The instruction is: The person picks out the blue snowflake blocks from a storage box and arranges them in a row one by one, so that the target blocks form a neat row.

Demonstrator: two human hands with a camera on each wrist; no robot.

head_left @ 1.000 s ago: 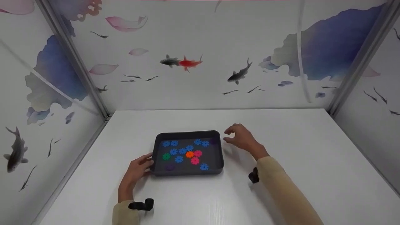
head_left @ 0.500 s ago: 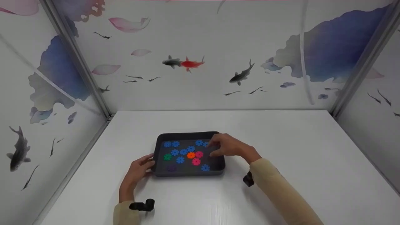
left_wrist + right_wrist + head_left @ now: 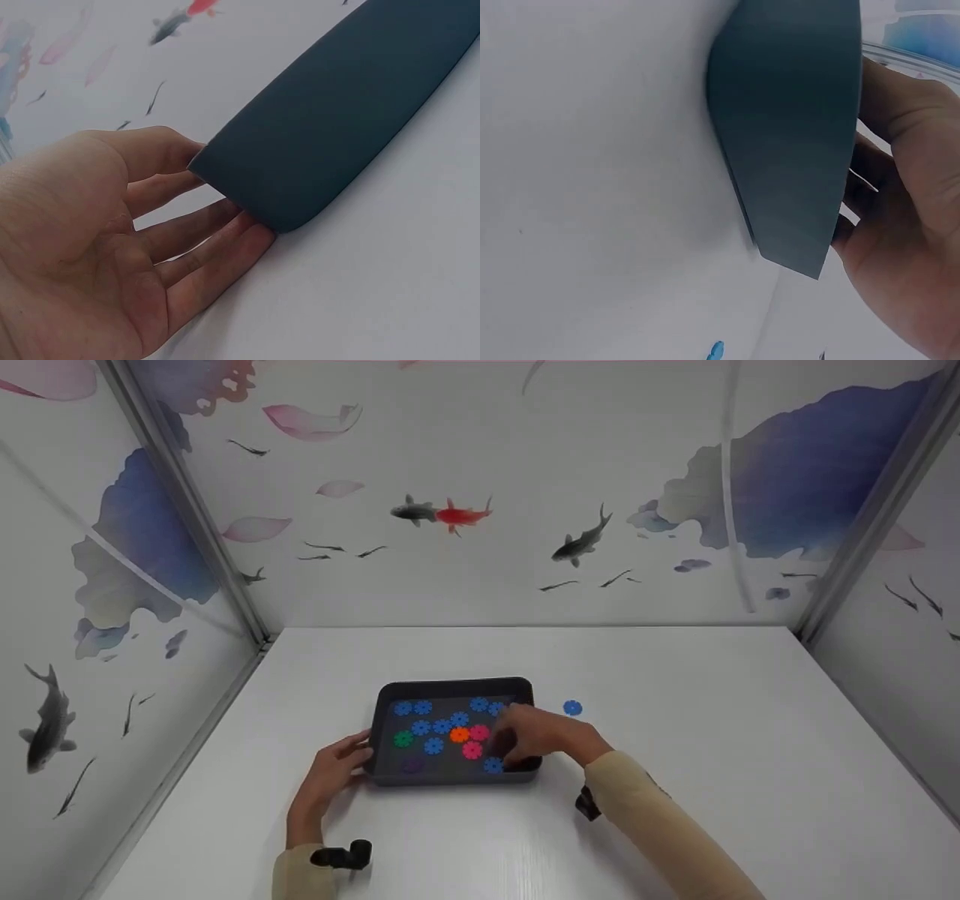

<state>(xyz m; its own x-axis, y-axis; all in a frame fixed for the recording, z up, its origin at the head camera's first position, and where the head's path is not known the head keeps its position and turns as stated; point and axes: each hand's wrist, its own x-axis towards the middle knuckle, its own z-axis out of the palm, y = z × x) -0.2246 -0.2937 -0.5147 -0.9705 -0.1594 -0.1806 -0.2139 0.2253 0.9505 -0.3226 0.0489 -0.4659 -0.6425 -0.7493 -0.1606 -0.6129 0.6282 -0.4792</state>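
A dark grey rectangular tray (image 3: 457, 780) rests on the white table. Scattered in it are several blue toothed discs (image 3: 433, 745), a green disc (image 3: 403, 739), an orange disc (image 3: 460, 734), two pink discs (image 3: 472, 750) and a dim purple disc (image 3: 412, 766). My left hand (image 3: 335, 769) rests its fingertips against the tray's left side, the thumb at the rim. My right hand (image 3: 534, 733) reaches over the right rim, fingers pointing down inside. Its fingertips are blurred and hidden behind the wall in the right wrist view; I cannot tell whether they hold a disc.
One blue disc (image 3: 572, 707) lies on the table outside the tray, behind my right wrist. White panels (image 3: 480, 592) printed with fish and petals enclose the table at the back and both sides. A black wrist camera (image 3: 343, 855) sits on the left sleeve.
My right hand has moved left from beside the tray to over its right side, then slightly nearer me. The blue disc on the table has come into view. The left hand stays against the tray.
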